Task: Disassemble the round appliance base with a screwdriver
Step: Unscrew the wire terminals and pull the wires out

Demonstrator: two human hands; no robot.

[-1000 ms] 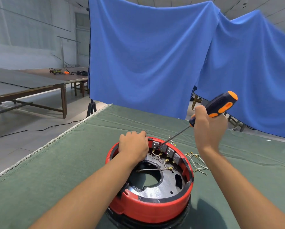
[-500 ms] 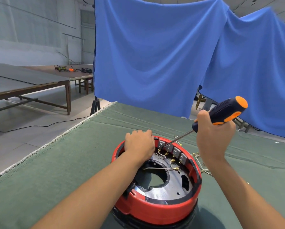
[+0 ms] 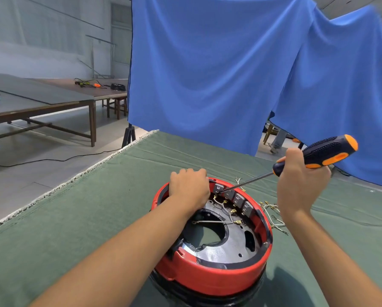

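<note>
The round appliance base (image 3: 212, 278) is a red ring on a black bottom, lying open side up on the green cloth. Inside it are a grey metal plate, thin wires and a row of grey switch blocks (image 3: 233, 197) along the far rim. My left hand (image 3: 189, 188) grips the far left rim of the base. My right hand (image 3: 300, 185) holds a screwdriver (image 3: 323, 155) with a black and orange handle. Its shaft slants down to the left and the tip rests at the leftmost switch block.
Loose wires with brass terminals (image 3: 272, 212) lie on the green cloth (image 3: 97, 207) right of the base. A blue curtain (image 3: 207, 74) hangs behind the table. Brown tables (image 3: 52, 100) stand to the left, with a black cable across the floor.
The view has drifted slightly, so the base and hands sit a bit further right in frame. Both hands keep their grips, and the screwdriver tip stays at the switch blocks.
</note>
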